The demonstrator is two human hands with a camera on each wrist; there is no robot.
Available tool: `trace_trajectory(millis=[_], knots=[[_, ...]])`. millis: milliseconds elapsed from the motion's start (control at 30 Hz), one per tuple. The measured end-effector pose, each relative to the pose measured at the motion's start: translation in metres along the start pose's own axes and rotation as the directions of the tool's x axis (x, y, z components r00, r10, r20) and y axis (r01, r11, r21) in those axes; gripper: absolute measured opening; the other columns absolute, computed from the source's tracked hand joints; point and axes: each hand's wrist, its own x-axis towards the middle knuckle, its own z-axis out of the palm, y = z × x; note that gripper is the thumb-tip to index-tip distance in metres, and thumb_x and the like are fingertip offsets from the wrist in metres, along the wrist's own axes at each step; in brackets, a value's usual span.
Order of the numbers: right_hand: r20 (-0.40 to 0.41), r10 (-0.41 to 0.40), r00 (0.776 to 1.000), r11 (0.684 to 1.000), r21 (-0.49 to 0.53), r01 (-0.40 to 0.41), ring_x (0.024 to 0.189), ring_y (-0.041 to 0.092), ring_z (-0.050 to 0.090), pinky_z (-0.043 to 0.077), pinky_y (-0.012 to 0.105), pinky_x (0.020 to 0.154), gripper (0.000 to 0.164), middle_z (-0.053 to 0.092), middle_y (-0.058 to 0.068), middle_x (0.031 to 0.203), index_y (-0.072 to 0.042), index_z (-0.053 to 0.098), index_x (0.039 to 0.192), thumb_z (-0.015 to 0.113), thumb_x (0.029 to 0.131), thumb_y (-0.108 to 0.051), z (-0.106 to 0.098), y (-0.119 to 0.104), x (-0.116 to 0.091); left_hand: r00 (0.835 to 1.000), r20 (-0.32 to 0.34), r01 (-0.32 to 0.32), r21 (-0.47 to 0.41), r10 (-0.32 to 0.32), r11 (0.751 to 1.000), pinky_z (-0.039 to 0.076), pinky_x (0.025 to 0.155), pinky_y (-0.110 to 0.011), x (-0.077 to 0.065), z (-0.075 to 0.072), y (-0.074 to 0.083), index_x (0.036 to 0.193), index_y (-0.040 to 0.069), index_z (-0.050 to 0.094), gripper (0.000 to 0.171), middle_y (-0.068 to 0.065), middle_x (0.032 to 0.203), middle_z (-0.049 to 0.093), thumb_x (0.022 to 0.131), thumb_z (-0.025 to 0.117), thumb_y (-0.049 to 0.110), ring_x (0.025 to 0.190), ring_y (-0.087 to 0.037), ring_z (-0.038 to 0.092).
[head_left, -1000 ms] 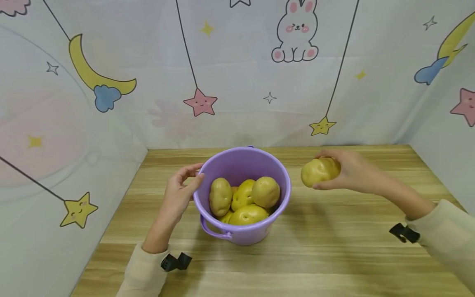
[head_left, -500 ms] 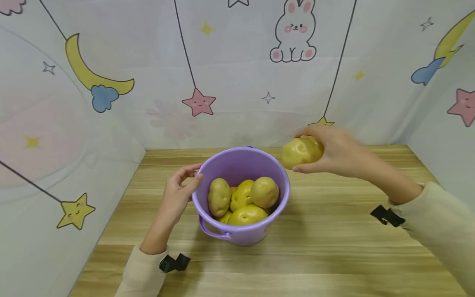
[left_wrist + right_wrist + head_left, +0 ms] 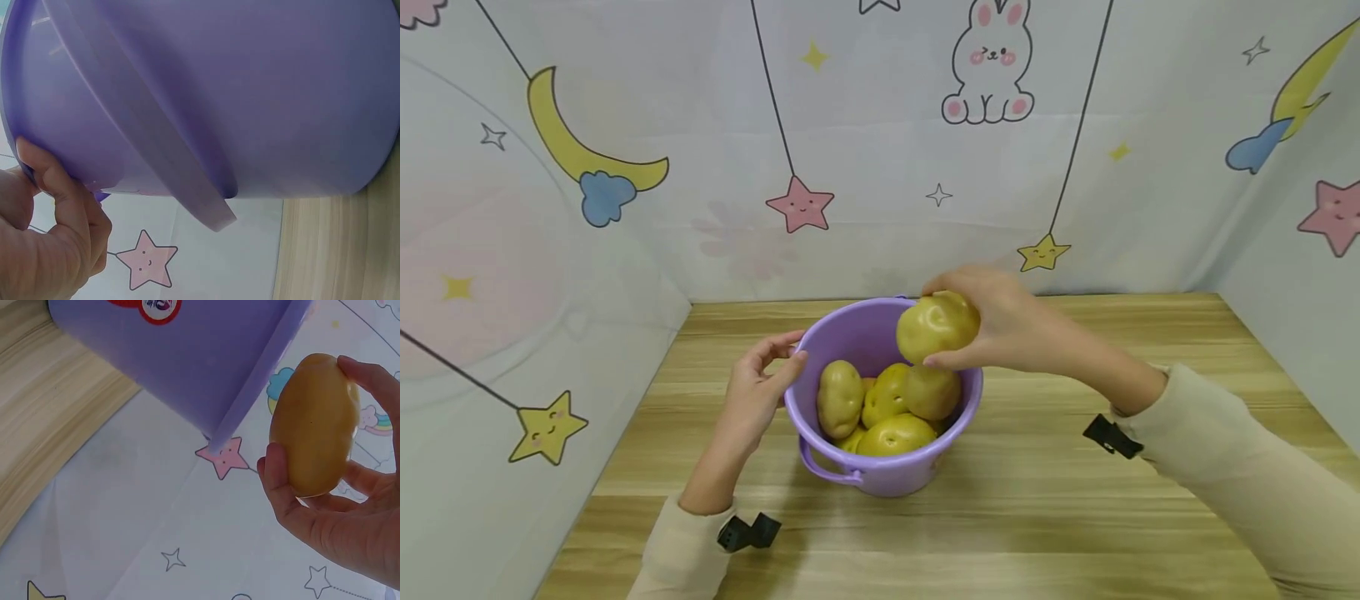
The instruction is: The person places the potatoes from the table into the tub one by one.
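A purple bucket (image 3: 895, 479) stands on the wooden table with several yellow potatoes (image 3: 897, 435) inside. My left hand (image 3: 756, 392) grips the bucket's left rim, thumb over the edge; in the left wrist view, the fingers (image 3: 69, 206) bend against the outer wall beside the bucket's handle (image 3: 144, 131). Over the right part of the bucket's mouth, my right hand (image 3: 1000, 321) holds a potato (image 3: 936, 329) between thumb and fingers. That potato (image 3: 315, 425) shows whole in the right wrist view, apart from the bucket wall. It partly hides a potato below it in the head view.
The light wooden table (image 3: 1075, 492) spreads around the bucket. White cloth walls (image 3: 865, 125) printed with stars, moons and a rabbit stand at the back and both sides. The bucket's handle (image 3: 827, 471) hangs down at its front left.
My right hand has carried its potato leftward, from the right of the bucket to over its mouth, rising on the way. The left hand stays at the rim.
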Motion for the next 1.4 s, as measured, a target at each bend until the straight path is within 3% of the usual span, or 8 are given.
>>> trace_trajectory(millis=[300,533,733,900,1100,1267,1400], knots=[[0.077,-0.075,0.994,0.997,0.029,0.073,0.098,0.017,0.059,0.058,0.026,0.077,0.066,0.059,0.005,0.117,-0.008,0.06,0.128,0.088,0.074,-0.033,0.035,-0.016,0.01,1.0,0.009,0.009,0.001,-0.009,1.0,0.063,0.059,-0.03,-0.002,-0.003,-0.001,0.134,-0.003,0.057,0.036,-0.014,0.108,0.051,0.1,0.06,0.01,0.07,-0.019,0.071],[0.084,-0.186,0.979,0.982,-0.01,0.188,0.111,0.018,0.055,0.054,0.028,0.088,0.065,0.058,0.007,0.126,-0.005,0.059,0.128,0.087,0.076,-0.032,0.049,-0.025,0.017,1.0,-0.01,0.012,-0.009,-0.012,1.0,0.063,0.059,-0.031,-0.002,-0.003,0.0,0.134,-0.003,0.057,0.036,-0.012,0.107,0.051,0.1,0.06,0.008,0.07,-0.017,0.071],[0.091,-0.227,0.97,0.972,-0.048,0.231,0.11,0.018,0.056,0.051,0.03,0.094,0.057,0.061,0.007,0.121,-0.004,0.06,0.125,0.083,0.081,-0.033,0.054,-0.028,0.015,1.0,0.011,0.009,-0.007,-0.009,1.0,0.063,0.059,-0.03,-0.001,0.0,0.0,0.133,-0.003,0.057,0.036,-0.013,0.107,0.051,0.1,0.06,0.009,0.07,-0.018,0.071],[0.04,-0.235,0.971,0.97,-0.046,0.237,0.109,0.022,0.058,0.052,0.031,0.093,0.046,0.064,0.007,0.115,-0.003,0.062,0.121,0.079,0.086,-0.028,0.051,-0.024,0.012,1.0,0.024,0.001,-0.008,-0.001,1.0,0.063,0.06,-0.031,0.001,0.002,0.0,0.134,-0.003,0.056,0.036,-0.013,0.108,0.051,0.1,0.059,0.009,0.07,-0.019,0.071],[-0.004,-0.173,0.985,0.985,0.024,0.173,0.109,0.019,0.059,0.054,0.03,0.092,0.036,0.063,0.007,0.118,-0.001,0.062,0.12,0.074,0.092,-0.019,0.045,-0.013,0.004,1.0,0.031,0.002,-0.013,-0.002,1.0,0.063,0.059,-0.031,0.003,0.003,0.0,0.134,-0.003,0.056,0.036,-0.013,0.108,0.05,0.1,0.059,0.008,0.07,-0.019,0.071],[-0.1,-0.163,0.981,0.983,0.068,0.171,0.114,0.019,0.059,0.052,0.036,0.099,0.031,0.064,0.007,0.119,-0.003,0.063,0.12,0.072,0.093,-0.016,0.045,-0.003,-0.006,1.0,0.023,0.017,-0.008,-0.017,1.0,0.063,0.059,-0.029,0.002,0.001,0.001,0.134,-0.003,0.056,0.037,-0.013,0.108,0.051,0.1,0.06,0.009,0.072,-0.017,0.071],[-0.172,-0.112,0.979,0.984,0.117,0.133,0.118,0.02,0.057,0.05,0.04,0.102,0.03,0.064,0.007,0.121,-0.005,0.062,0.121,0.071,0.094,-0.016,0.045,-0.001,-0.015,0.999,-0.004,0.033,0.029,-0.033,0.999,0.062,0.061,-0.026,-0.003,-0.004,0.004,0.134,-0.001,0.058,0.038,-0.013,0.108,0.053,0.099,0.062,0.013,0.076,-0.014,0.071]])
